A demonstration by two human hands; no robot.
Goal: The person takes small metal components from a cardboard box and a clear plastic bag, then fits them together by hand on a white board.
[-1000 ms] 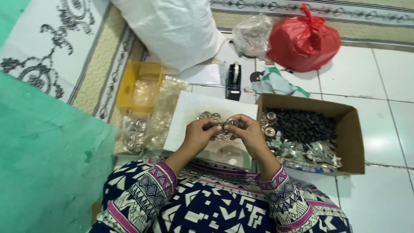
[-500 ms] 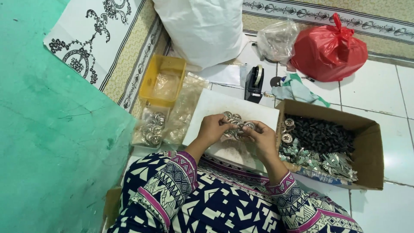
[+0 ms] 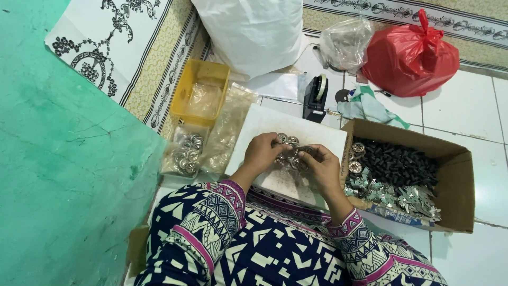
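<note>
Your left hand (image 3: 263, 153) and right hand (image 3: 321, 165) both pinch small metal parts (image 3: 288, 151) over a white board (image 3: 264, 124) — cardboard box (image 3: 460, 180) just beside.

both hands (image 3: 293, 159) meet, fingers (image 3: 280, 151) curled inward.

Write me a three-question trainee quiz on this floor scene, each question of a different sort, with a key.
1. True or false: both hands, left hand and right hand, meet over the white board.
2. What fills the far part of the cardboard box? A) small black pieces B) red bags C) tape rolls
3. Fill in: the yellow tray lies to the person's ____ of the tape dispenser.

Key
1. True; together they work a cluster of small round metal parts.
2. A; silvery metal bits lie nearer the person.
3. Left.
</note>
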